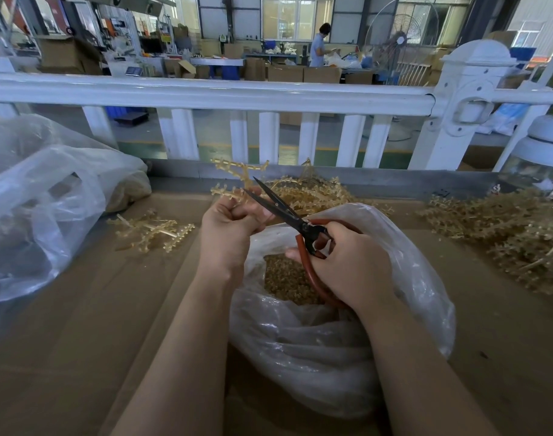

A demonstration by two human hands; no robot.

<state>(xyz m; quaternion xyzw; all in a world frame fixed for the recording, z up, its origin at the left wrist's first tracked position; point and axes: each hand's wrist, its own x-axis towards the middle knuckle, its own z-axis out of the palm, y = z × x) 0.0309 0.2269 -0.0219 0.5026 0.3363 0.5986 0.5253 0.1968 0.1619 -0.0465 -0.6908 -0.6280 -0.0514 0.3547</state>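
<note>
head cam: left hand pinches plastic sprue over open bag mid-bench, right hand grips scissors, blades parted at a branch. snipping step; next, squeeze & let bits drop in bag.

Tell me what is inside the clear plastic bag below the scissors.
The clear plastic bag holds a heap of small tan plastic pieces. The right hand and the scissors cover the heap's right side, and crumpled film hides its depth.
</note>
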